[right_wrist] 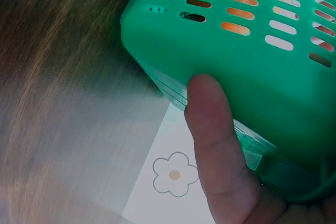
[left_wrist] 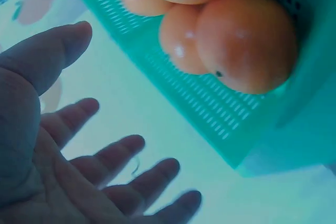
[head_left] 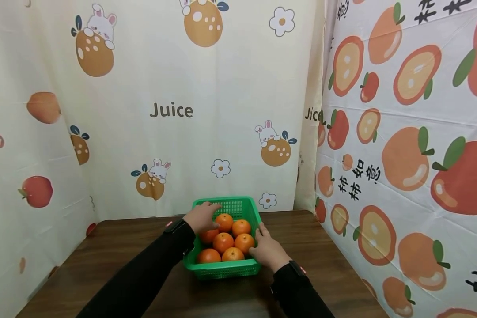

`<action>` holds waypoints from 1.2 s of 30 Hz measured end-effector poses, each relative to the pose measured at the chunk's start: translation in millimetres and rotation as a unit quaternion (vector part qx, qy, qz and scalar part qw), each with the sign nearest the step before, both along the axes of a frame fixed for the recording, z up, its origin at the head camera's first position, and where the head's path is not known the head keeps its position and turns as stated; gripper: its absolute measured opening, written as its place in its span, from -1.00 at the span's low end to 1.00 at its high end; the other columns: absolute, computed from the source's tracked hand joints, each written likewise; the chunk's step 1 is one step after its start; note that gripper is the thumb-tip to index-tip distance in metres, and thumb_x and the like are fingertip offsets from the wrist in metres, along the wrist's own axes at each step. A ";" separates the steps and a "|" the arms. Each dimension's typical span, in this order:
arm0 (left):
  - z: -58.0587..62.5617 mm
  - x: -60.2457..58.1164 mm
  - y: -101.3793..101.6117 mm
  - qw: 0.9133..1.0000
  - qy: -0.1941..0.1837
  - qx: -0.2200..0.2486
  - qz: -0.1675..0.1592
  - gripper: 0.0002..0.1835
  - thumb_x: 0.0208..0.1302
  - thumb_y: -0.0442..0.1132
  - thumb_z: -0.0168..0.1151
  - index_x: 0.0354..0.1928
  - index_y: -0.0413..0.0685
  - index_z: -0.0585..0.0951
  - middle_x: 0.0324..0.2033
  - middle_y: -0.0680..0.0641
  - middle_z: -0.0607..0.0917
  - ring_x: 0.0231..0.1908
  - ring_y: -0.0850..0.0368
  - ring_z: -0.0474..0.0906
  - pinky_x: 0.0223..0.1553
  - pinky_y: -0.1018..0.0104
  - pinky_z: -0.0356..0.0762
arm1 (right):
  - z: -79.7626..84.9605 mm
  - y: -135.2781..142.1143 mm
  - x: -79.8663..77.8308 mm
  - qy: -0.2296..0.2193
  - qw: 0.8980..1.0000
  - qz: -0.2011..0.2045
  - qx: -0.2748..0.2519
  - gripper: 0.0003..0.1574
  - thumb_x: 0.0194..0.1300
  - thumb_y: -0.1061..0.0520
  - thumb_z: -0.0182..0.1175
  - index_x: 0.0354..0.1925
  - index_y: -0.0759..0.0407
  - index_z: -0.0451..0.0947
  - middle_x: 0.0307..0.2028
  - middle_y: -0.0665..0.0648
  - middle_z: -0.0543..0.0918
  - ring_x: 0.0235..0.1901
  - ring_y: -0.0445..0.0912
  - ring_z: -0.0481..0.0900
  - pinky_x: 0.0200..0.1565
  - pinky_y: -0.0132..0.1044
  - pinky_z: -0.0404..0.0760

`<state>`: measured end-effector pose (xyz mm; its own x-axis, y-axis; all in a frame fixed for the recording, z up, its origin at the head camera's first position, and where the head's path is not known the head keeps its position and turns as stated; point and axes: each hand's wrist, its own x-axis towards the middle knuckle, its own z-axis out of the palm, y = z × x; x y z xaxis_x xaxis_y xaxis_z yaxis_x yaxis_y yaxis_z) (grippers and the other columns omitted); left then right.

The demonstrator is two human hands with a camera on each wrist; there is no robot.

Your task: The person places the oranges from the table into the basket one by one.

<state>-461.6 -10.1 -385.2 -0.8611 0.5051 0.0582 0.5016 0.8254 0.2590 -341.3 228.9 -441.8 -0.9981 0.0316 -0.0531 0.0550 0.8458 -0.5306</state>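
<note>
A green plastic basket [head_left: 228, 270] with slotted walls sits on the brown table and holds several orange fruits [head_left: 223, 243], smooth and round. My left hand [head_left: 202, 217] is over the basket's back left rim; its fingers are spread and hold nothing, as the left wrist view shows. At the basket's right side, my right hand [head_left: 269, 248] holds the rim, thumb toward the fruit in the head view. In the right wrist view the thumb [right_wrist: 215, 140] lies against the green plastic, while the other fingers are mostly hidden.
Dark wood table [head_left: 318, 269] surrounds the basket. Behind it hangs a cream curtain [head_left: 238, 119] with rabbits and the word Juice. A fruit-printed cloth [head_left: 381, 198] lines the right side, and another printed cloth [head_left: 20, 145] hangs along the left.
</note>
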 end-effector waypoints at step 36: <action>-70.8 107.5 -57.0 0.985 -0.049 0.126 0.111 -0.02 0.36 0.64 -0.08 0.63 0.23 0.34 0.68 -0.36 0.05 0.51 -0.62 0.17 0.22 -0.62 0.37 | -4.7 -2.0 3.9 0.014 1.000 0.003 0.013 -0.08 0.53 0.01 0.17 0.66 0.28 0.11 0.74 0.21 -0.11 -0.06 0.11 0.60 -0.29 -0.12 0.45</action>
